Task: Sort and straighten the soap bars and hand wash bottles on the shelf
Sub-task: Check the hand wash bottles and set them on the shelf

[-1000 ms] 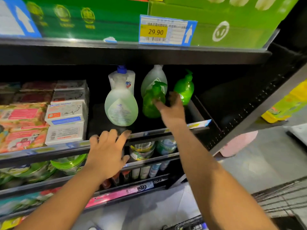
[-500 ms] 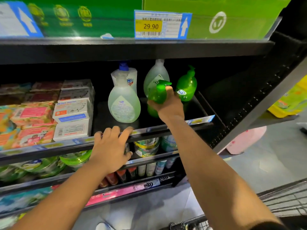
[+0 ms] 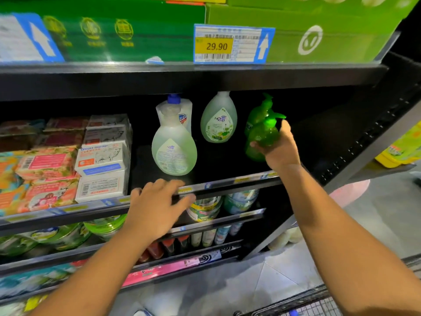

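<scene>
My right hand [image 3: 279, 149] grips a bright green pump bottle [image 3: 262, 135] at the right of the black shelf [image 3: 227, 181], directly in front of a second green pump bottle [image 3: 258, 115]. A large pale green bottle [image 3: 174, 153] stands at the front middle. Behind it are a clear bottle with a blue cap [image 3: 178, 110] and another pale green bottle [image 3: 218, 122]. Stacked white soap boxes [image 3: 102, 172] and pink floral soap boxes [image 3: 45, 176] fill the left. My left hand [image 3: 157, 208] rests on the shelf's front edge, fingers spread.
Green cartons [image 3: 307, 33] and a 29.90 price tag [image 3: 232, 45] sit on the shelf above. Lower shelves hold green tubs [image 3: 104, 226], tins [image 3: 205, 208] and small tubes. A black perforated side panel [image 3: 364, 137] bounds the right. A wire trolley [image 3: 307, 304] is at the bottom right.
My right hand took hold of the front green pump bottle and carried it to the right, in front of the other green one. The left hand stayed on the shelf edge.
</scene>
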